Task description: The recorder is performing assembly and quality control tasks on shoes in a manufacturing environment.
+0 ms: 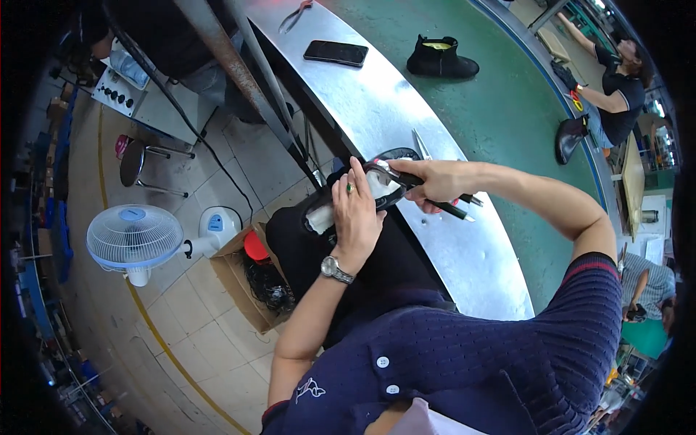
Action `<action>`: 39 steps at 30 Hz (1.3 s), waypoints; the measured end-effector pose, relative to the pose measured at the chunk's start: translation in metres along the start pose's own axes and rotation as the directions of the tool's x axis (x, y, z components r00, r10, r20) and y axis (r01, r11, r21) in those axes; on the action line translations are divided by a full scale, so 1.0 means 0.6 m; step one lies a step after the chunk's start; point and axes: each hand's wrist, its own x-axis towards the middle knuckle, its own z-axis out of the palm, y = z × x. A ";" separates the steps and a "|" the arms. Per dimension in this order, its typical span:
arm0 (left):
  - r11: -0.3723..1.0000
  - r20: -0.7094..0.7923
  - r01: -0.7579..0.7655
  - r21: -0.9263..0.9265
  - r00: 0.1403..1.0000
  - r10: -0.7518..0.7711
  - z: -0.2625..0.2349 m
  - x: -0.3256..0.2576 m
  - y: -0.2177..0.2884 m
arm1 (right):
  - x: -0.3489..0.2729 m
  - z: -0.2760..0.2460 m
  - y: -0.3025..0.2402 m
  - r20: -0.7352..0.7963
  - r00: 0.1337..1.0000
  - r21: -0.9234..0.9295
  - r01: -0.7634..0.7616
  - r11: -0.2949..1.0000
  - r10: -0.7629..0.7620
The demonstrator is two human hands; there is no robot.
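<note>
Left hand: (pixel 357 210) fingers together and nearly flat, laid over the black shoe (pixel 348 199), pressing it from above; ring on one finger, wristwatch (pixel 336 270) at the wrist.
Right hand: (pixel 435 181) curled closed around the shoe's far end, also gripping a thin dark tool (pixel 453 210) that juts out to the right.
Black shoe: held between both hands, just off the near edge of the worktop (pixel 406 123), over a dark lap; pale lining visible inside the opening.
Worktop edge: long shiny metal strip curving from upper middle to lower right, near edge touching the right hand's knuckles.
Open room on worktop: bare metal above and below the hands; a black phone (pixel 336 52) lying flat well away at the top, a small metal blade (pixel 420 143) just beyond the hands.
Green belt: (pixel 507 109) beside the worktop, carrying a black ankle boot (pixel 441 59) upright, well apart from the hands.
Floor to the left: tiled, with a white and blue fan (pixel 135 238), an open brown cardboard box (pixel 254 279) holding dark cords and something red, and a stool (pixel 138 159).
Other person: (pixel 616 87) dark shirt, far upper right, arms stretched toward the belt.
</note>
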 end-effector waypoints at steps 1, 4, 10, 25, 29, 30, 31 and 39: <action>1.000 0.006 -0.001 0.003 1.000 0.001 0.004 -0.002 -0.004 | 0.001 0.007 0.003 0.002 1.000 0.007 0.001 1.000 -0.001; 1.000 -0.063 -0.026 -0.005 0.998 0.026 0.012 -0.007 -0.008 | -0.007 0.049 0.017 -0.207 0.966 -0.132 0.130 0.983 -0.156; 0.994 -0.129 -0.103 -0.046 0.987 0.096 0.020 -0.014 -0.014 | 0.028 0.093 0.101 -0.384 0.808 -0.329 0.332 0.884 -0.446; 0.934 -0.195 -0.278 0.224 0.926 0.323 0.039 -0.019 -0.038 | 0.009 0.058 0.096 -0.318 0.740 -0.876 0.009 0.482 -0.592; 0.923 -0.200 -0.292 0.250 0.917 0.345 0.044 -0.019 -0.044 | -0.039 0.013 0.012 -0.283 0.869 -0.662 0.129 0.738 -0.406; 0.924 -0.168 -0.313 0.219 0.921 0.352 0.044 -0.020 -0.047 | -0.038 0.009 0.006 -0.322 0.820 -0.621 0.195 0.760 -0.474; 0.928 -0.171 -0.301 0.221 0.925 0.340 0.045 -0.021 -0.047 | -0.028 0.016 0.004 -0.310 0.822 -0.625 0.202 0.754 -0.477; 0.914 -0.186 -0.267 0.304 0.925 0.332 0.053 -0.018 -0.041 | 0.019 0.038 0.030 -0.433 0.779 -0.484 0.224 0.846 -0.454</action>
